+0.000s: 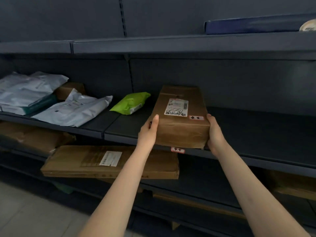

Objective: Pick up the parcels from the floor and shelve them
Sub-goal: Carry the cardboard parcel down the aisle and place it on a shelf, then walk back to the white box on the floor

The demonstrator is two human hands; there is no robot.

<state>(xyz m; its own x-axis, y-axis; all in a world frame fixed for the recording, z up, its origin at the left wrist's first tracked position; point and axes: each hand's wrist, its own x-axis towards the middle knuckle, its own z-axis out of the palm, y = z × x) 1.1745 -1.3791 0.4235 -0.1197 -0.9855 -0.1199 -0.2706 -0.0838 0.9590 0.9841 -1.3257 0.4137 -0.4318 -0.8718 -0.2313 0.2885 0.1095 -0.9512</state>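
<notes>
A long brown cardboard parcel (179, 120) with a white shipping label lies lengthwise on the dark middle shelf (256, 130), its near end jutting over the shelf's front edge. My left hand (148, 132) grips the parcel's near left corner, thumb along its side. My right hand (214, 134) holds the near right corner. Both arms reach forward from the bottom of the view.
On the same shelf to the left lie a green mailer (130, 103), white poly bags (73, 110), a stacked pile of bags (25, 93) and a small brown box (70, 89). A flat brown carton (111, 161) sits on the shelf below. A dark blue item (253, 25) rests on the top shelf.
</notes>
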